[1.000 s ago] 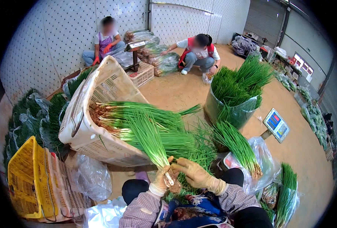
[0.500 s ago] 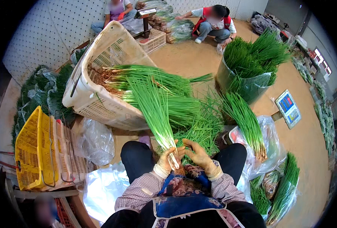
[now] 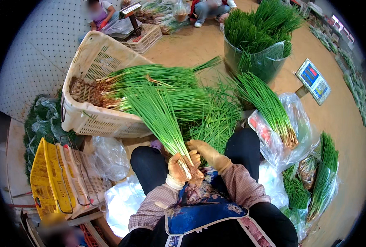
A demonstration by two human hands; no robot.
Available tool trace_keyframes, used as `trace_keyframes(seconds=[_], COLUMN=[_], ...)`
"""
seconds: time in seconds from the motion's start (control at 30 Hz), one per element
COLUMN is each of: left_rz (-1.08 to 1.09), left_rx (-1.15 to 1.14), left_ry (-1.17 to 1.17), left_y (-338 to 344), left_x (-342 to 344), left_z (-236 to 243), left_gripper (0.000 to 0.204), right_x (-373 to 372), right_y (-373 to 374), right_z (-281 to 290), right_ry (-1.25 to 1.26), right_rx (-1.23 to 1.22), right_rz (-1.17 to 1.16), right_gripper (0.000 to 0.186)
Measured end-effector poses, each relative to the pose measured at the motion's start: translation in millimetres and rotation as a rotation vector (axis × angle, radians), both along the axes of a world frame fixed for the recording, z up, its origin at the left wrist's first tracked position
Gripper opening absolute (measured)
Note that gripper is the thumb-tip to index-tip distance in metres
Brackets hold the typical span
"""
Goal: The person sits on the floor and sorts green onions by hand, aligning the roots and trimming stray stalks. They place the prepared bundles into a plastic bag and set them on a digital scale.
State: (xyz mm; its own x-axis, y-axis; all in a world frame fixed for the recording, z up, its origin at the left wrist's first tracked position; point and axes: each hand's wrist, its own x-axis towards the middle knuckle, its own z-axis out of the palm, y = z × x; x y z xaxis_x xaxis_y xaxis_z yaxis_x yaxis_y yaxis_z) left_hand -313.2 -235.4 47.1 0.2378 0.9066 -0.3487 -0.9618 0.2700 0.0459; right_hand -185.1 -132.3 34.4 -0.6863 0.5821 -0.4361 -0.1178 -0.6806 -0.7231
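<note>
My left hand (image 3: pixel 177 169), in a tan glove, is closed around a bunch of green onions (image 3: pixel 161 117) just above its roots. The white stems and brown roots point toward my lap, while the green tops slant up and left. Beside those stems, my gloved right hand (image 3: pixel 211 156) has its fingertips drawn together; whether a leaf is between them is hidden. More green onions (image 3: pixel 166 99) lie in and across a tipped white plastic crate (image 3: pixel 109 123), roots inward. Loose green leaves (image 3: pixel 216 127) are heaped in front of my knees.
A clear bin of green leaves (image 3: pixel 257 61) stands far right, near a scale display (image 3: pixel 313 81). Another onion bunch (image 3: pixel 269 111) rests on plastic at right. Yellow crates (image 3: pixel 47 177) and plastic bags (image 3: pixel 110 158) are left. Two people crouch at the back.
My view has shifted, so the surroundings sit elsewhere in the picture. The left hand still grips the bunch. My right hand has moved from the root end up alongside the stems, fingers closer together.
</note>
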Motion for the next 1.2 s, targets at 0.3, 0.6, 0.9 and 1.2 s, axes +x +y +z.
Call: trace_keyframes(seconds=[0.3,0.6,0.9,1.2], left_rz=[-0.047,0.035,0.076,0.03], left_rx=[0.09,0.093,-0.073,-0.024], left_ry=[0.036,0.366,0.359,0.331], left_y=[-4,3,18,12], left_x=[3,8,0,-6], left_z=[-13,-13,-11,-21], left_gripper=[0.067,0.028,0.04,0.032], right_x=[-9,-14,-10,-6], right_y=[6,12,16,10], right_z=[62,7,6,7], right_ry=[-0.14,-0.12,-0.122,0.013], right_rx=[-0.058,0.262,0.067,-0.016], right_rz=[0.018,-0.101,-0.199,-0.122], right_gripper=[0.014,0.018,0.02,0.027])
